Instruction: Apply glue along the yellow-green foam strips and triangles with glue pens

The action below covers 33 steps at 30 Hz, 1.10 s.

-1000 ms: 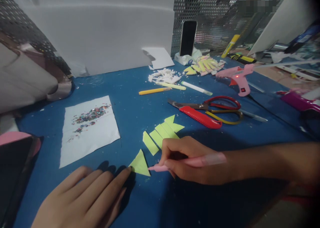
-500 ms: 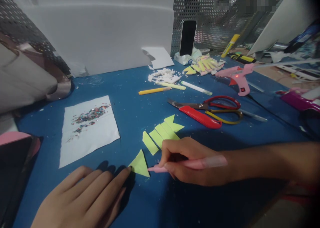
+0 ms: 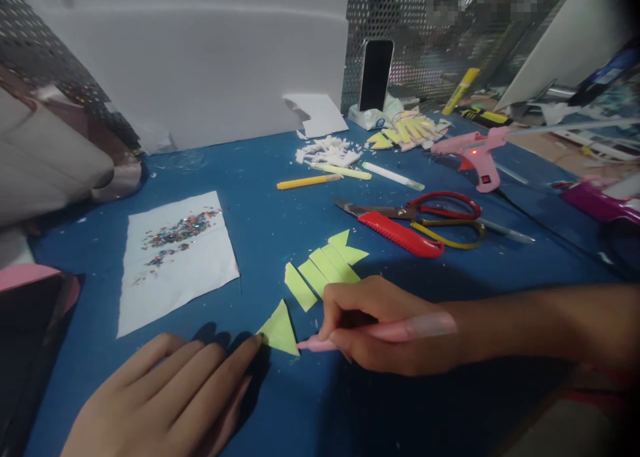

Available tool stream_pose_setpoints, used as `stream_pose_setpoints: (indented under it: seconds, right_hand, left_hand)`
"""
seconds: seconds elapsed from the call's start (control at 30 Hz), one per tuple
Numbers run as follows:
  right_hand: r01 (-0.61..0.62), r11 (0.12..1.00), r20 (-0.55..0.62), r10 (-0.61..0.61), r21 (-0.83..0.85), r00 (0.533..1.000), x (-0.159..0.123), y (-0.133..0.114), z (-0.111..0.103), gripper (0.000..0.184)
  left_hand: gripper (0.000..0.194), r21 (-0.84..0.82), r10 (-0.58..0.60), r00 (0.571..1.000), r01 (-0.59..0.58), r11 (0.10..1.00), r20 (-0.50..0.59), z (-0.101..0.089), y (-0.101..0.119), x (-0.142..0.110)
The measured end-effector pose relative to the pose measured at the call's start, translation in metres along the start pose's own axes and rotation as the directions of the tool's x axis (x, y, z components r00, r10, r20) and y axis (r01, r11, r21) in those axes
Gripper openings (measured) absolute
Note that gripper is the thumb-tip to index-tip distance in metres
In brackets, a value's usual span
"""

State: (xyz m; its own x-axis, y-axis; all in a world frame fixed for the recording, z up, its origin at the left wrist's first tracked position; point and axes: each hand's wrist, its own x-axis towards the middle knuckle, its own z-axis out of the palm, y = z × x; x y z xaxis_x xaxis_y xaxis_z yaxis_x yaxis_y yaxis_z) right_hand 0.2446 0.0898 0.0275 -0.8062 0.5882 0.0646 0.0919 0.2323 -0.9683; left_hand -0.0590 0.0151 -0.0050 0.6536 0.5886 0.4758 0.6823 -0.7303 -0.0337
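My right hand (image 3: 390,327) is closed around a pink marker (image 3: 385,331), whose tip meets the right edge of a light green triangle (image 3: 281,330) near its lower corner. At the triangle's left corner, the index fingertip of my left hand (image 3: 170,390) presses it to the blue table; the other fingers lie stretched out. Just behind the triangle is a row of cut green strips (image 3: 323,270) ending in a notched, tail-like piece (image 3: 347,247). My right hand hides part of that row.
Behind my right hand lie scissors (image 3: 400,212) and a red-handled cutter (image 3: 400,234). A pink glue gun (image 3: 480,155) stands at the right. Sequin-like bits lie on a white sheet (image 3: 200,277) at left. White scraps (image 3: 327,152), markers (image 3: 307,182) and a propped phone (image 3: 377,77) are farther back.
The pink marker's tip has slid slightly down the triangle's right edge toward its lower corner, my right hand moving with it. My left hand stays in place.
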Motion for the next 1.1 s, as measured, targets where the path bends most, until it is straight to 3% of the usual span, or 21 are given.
stream_pose_setpoints:
  seconds: [1.1]
  right_hand:
    - [-0.045, 0.999, 0.035, 0.045, 0.012, 0.998, 0.0007, 0.0007, 0.0008, 0.02]
  left_hand:
    - [0.027, 0.003, -0.024, 1.0, 0.024, 1.0, 0.004, 0.0029, 0.0004, 0.0002]
